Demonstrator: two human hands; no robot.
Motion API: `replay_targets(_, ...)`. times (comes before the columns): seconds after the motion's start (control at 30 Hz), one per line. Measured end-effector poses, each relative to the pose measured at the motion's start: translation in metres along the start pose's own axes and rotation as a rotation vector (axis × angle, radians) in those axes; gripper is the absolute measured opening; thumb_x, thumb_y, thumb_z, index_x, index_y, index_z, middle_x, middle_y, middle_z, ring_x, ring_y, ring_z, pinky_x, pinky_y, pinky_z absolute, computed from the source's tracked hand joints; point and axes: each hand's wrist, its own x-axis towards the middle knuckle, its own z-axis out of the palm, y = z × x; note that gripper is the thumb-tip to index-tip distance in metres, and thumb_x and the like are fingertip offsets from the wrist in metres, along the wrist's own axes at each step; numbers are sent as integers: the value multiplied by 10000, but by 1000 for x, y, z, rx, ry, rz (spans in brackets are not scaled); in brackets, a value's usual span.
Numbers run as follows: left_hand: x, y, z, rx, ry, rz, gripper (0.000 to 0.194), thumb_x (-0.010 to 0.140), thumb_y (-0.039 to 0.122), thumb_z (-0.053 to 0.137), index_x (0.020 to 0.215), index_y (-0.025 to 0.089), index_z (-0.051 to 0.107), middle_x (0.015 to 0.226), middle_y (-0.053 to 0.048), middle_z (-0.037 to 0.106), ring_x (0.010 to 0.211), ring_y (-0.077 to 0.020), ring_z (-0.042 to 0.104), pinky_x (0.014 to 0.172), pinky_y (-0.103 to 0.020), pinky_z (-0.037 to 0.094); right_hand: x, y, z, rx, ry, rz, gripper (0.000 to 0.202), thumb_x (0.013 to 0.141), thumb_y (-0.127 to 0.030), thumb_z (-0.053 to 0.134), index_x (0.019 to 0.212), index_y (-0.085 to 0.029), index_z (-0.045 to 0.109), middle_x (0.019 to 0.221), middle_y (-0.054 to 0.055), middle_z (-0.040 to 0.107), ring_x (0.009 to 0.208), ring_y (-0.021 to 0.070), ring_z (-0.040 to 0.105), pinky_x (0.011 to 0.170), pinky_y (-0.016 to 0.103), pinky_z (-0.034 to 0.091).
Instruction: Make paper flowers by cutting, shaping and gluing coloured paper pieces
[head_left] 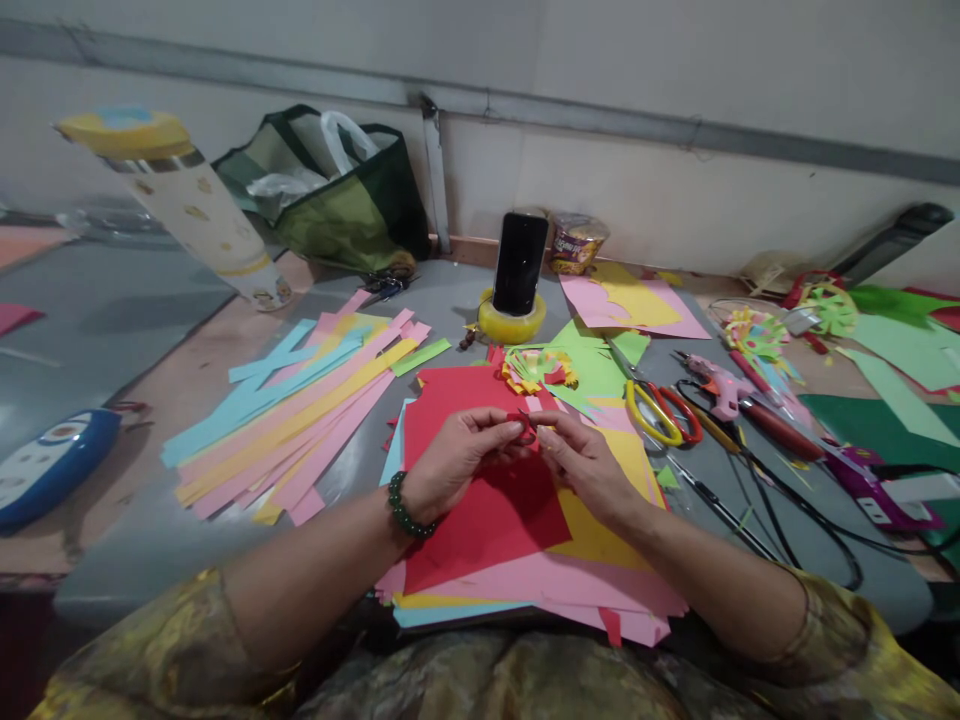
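Between the fingertips of both hands is a small curled red paper strip [528, 432]. My left hand [469, 450], with a green bead bracelet [409, 508] at the wrist, pinches it from the left. From the right, my right hand [589, 465] pinches it with thumb and forefinger. Below the hands lies a red paper sheet [472, 530] on a stack of pink, yellow and blue sheets. Just beyond the fingers sits a fringed paper flower [536, 370] in green, yellow, pink and red.
Cut paper strips [300, 420] fan out at left. A phone [520, 265] leans upright on a yellow tape roll [512, 318]. At right lie scissors [664, 412], a pink glue gun [724, 385] and black cords. A tall bottle [195, 210] and a green bag [345, 205] stand behind.
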Motion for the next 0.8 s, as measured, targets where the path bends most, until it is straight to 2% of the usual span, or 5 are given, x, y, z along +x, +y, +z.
replay_targets(0.33,-2,3,0,-9,-12,-20,412,510,378,955,699,152,667,648,-7,698,611,-124,662,613,-221,500,0,0,-1,-43,-1,-24,547,777,-719,651,957,-204,608,516,-108,328,459,80,256,423,232,173)
replay_targets(0.63,-2,4,-2,13,-59,-44,423,570,366,935,758,161,616,695,-21,729,633,-144,710,594,-211,510,-1,0,-2,6,-6,13,570,737,-715,708,985,-211,615,484,-130,321,414,67,223,408,237,169)
replay_targets(0.8,-2,5,-2,4,-49,-7,412,560,346,943,742,157,624,639,9,694,590,-114,676,599,-200,509,-1,4,-5,-23,-6,-7,580,767,-710,685,1018,-189,637,488,-118,326,429,77,262,409,232,168)
